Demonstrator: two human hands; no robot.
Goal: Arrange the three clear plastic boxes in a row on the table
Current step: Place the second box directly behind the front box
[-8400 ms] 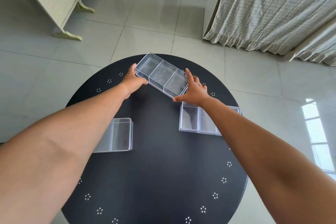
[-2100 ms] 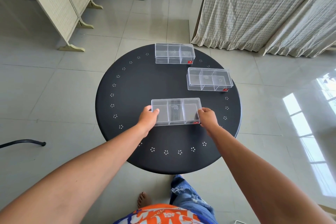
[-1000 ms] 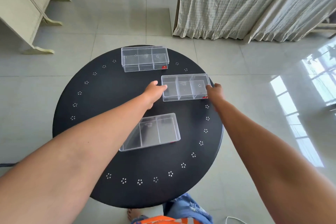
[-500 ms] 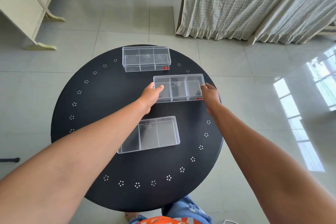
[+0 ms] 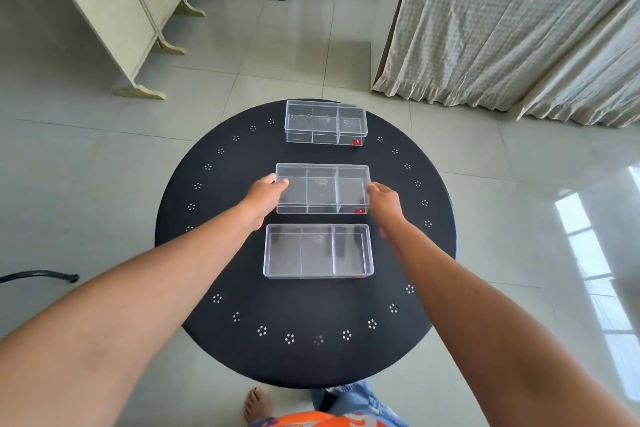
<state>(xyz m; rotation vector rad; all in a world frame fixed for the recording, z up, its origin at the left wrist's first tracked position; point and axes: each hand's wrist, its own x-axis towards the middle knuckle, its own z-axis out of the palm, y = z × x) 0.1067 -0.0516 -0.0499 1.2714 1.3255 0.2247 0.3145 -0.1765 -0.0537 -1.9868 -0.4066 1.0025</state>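
Gripping middle box by its short ends, left hand, right hand, long axis left-right

The left grip covers the middle box's left end, so contact there cannot be judged. The right grip sits at that box's right end; touching or just apart is unclear. Both forearms run off the bottom edge. The red marks on the boxes are too small to read. The surface's near rim hides most of a foot.
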